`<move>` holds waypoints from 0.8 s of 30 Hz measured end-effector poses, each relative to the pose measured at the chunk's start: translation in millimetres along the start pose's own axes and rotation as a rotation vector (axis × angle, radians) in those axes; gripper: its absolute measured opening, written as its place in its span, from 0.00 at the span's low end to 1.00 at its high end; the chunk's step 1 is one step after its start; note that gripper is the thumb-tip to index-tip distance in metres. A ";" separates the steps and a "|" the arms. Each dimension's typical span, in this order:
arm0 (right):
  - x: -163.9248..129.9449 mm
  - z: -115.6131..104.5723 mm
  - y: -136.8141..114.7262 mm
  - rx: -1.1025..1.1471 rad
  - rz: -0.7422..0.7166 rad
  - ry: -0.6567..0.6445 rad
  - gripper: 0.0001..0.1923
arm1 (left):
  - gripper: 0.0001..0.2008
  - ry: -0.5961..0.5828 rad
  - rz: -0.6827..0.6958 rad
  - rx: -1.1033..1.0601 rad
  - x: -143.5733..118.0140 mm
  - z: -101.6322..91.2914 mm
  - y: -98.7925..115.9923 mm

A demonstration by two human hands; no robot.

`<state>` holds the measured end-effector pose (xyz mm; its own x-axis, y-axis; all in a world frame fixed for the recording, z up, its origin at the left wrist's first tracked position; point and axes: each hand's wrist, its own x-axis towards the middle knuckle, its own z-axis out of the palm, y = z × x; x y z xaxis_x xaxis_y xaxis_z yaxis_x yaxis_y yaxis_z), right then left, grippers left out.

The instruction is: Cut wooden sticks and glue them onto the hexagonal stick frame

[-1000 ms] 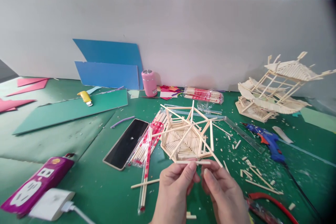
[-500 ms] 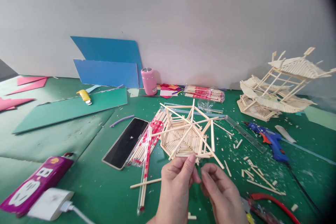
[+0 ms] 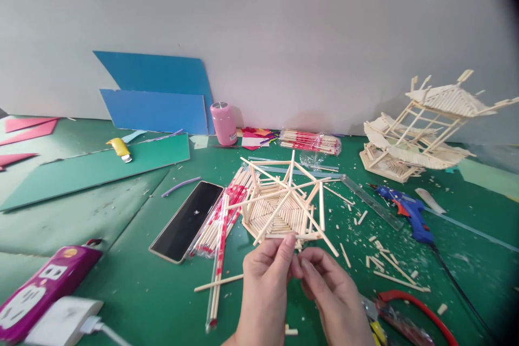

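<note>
A frame of thin wooden sticks [image 3: 275, 211] stands on the green table, with a many-sided floor, short posts and sticks crossing at its top. At its front edge my left hand [image 3: 267, 273] is closed, thumb and fingers pinching at a front stick of the frame. My right hand [image 3: 330, 286] is also closed, its thumb and forefinger pressed together beside the left fingertips. Whatever lies between the right fingertips is hidden or too small to make out.
A phone [image 3: 186, 221] and bagged sticks [image 3: 221, 232] lie left of the frame. To the right are a blue glue gun [image 3: 409, 213], a ruler [image 3: 371, 203], offcuts and red-handled pliers [image 3: 417, 308]. A stick pagoda [image 3: 425, 130] and pink flask [image 3: 224, 124] stand behind.
My right hand has moved left, so its fingertips now meet those of my left hand. The whole view has shifted slightly; the stick frame looks unchanged.
</note>
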<state>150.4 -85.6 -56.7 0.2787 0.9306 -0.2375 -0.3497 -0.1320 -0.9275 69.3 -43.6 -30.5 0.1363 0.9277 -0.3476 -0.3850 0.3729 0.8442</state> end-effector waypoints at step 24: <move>16.6 -13.5 -15.9 -0.250 -0.197 0.198 0.20 | 0.20 0.033 0.028 0.117 -0.7 -0.8 -0.9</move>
<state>172.7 -72.6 -49.8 0.4946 0.8658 -0.0759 -0.0498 -0.0589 -0.9970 68.8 -44.6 -31.3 0.0957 0.9375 -0.3347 -0.2791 0.3480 0.8950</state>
